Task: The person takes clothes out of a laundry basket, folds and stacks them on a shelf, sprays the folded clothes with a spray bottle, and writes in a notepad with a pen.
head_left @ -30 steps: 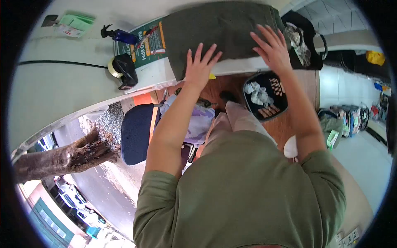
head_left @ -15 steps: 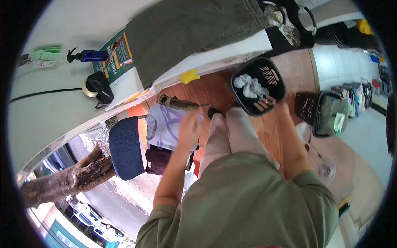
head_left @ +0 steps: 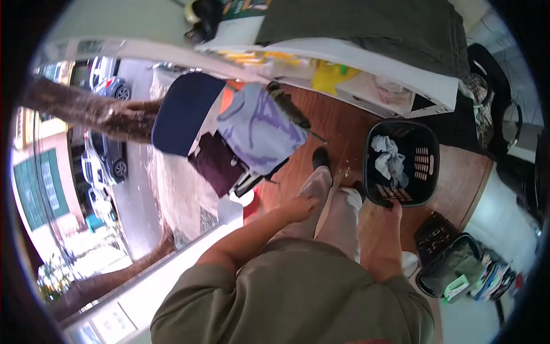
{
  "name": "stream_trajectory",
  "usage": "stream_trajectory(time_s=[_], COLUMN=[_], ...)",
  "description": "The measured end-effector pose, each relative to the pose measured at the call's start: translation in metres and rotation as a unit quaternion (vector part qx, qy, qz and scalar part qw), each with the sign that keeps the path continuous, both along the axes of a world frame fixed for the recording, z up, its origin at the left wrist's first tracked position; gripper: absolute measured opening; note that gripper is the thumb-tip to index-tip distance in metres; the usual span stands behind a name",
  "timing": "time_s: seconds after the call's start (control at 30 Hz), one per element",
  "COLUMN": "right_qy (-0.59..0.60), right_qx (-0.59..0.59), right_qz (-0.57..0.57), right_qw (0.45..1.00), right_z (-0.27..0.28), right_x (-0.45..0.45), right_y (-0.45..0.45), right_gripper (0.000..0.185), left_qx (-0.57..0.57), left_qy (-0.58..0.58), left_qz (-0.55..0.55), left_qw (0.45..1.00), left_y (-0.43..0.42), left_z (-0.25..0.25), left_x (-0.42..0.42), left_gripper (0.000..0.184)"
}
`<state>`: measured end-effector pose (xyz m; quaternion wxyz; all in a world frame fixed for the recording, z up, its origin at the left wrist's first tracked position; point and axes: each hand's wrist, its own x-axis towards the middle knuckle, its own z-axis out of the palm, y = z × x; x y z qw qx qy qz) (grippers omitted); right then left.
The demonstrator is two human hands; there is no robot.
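Observation:
My right hand (head_left: 393,212) grips the near rim of a black plastic basket (head_left: 431,189). Inside the basket lies a crumpled pale cloth (head_left: 389,162). In front of my body, over my thigh, my left hand (head_left: 302,208) is curled, and whether anything small is in it cannot be made out. Ahead of that hand, on a dark blue chair (head_left: 186,114), are a lilac patterned garment (head_left: 260,129) and a dark maroon one (head_left: 216,163). A dark green cloth (head_left: 366,23) lies flat on the white table (head_left: 427,86).
Beneath the tabletop is a shelf with a yellow item (head_left: 332,75). A black bag (head_left: 504,109) stands beyond the table's right end. Baskets with folded clothes (head_left: 458,258) are at the lower right. A tree trunk (head_left: 114,117) and parked cars show outside at the left.
Both hands have come down off the dark green cloth toward my body, and my right hand has taken hold of the basket's rim. The view has turned and moved.

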<state>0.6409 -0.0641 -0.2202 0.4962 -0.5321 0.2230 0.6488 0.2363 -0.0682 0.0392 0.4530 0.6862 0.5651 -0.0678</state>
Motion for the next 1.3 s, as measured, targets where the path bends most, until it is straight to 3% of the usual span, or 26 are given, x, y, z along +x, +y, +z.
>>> stream_trajectory(time_s=[0.1,0.17,0.27,0.37,0.43,0.5,0.63,0.7,0.83,0.93,1.07,1.1,1.13,1.2,1.3], right_qy=[-0.113,-0.177,-0.19,-0.198,-0.243,-0.285,-0.414,-0.517,-0.504,-0.521,-0.511,-0.487,-0.636,-0.855,-0.714], right_qx=[-0.004,-0.008,0.021,0.057,0.092,0.07,0.172,0.151,0.168,0.079,0.109,0.077,0.102,0.144,0.352], right_qz=[0.068,0.13,0.262,0.355,0.384,0.448,0.464,0.504,0.448,0.496,0.483,0.477,0.463,0.391,0.518], right_qw=[0.991,0.976,0.946,0.912,0.886,0.845,0.763,0.676,0.719,0.69,0.703,0.728,0.609,0.308,0.312], right_z=[0.087,0.142,0.26,0.391,0.425,0.422,0.439,0.418,0.422,0.436,0.364,0.39,0.408,0.429,0.417], right_x=[0.025,0.047,0.064,0.04,0.026,0.037,0.023,0.025,-0.011,-0.047,-0.026,-0.041,-0.059,-0.09,-0.118], right_y=[0.0,-0.012,-0.02,-0.001,0.019,0.038,0.087,0.111,0.159,0.164,0.158,0.159,0.161,0.163,0.19], right_gripper=[0.025,0.02,0.025,0.033,0.031,0.032,0.04,0.047,0.05,0.049,0.048,0.044,0.043,0.042,0.042], left_qx=[0.069,0.161,-0.053,-0.307,-0.162,-0.04,0.067,0.117,0.072,0.044,0.052,0.05,0.05,0.044,0.418], left_qy=[-0.076,-0.059,-0.094,-0.306,-0.2,-0.133,-0.109,-0.08,-0.125,-0.146,-0.106,-0.107,-0.103,-0.095,-0.007], left_qz=[0.028,0.101,0.422,0.508,0.42,0.331,0.312,0.298,0.33,0.348,0.322,0.321,0.31,0.287,0.226], left_qw=[0.994,0.98,0.9,0.744,0.87,0.933,0.941,0.944,0.933,0.925,0.939,0.94,0.944,0.952,0.88], left_y=[0.005,0.033,0.059,0.082,0.073,0.067,0.086,0.111,0.163,0.178,0.179,0.182,0.185,0.181,0.163], left_z=[-0.017,0.014,0.028,0.086,0.081,0.049,0.115,0.126,0.141,0.117,0.11,0.118,0.122,0.124,0.117], left_x=[0.032,0.045,0.05,0.046,0.047,0.035,0.006,-0.008,-0.025,-0.036,-0.044,-0.046,-0.048,-0.049,-0.033], left_gripper=[0.029,0.035,0.041,0.047,0.05,0.052,0.045,0.044,0.042,0.042,0.046,0.047,0.045,0.041,0.04])
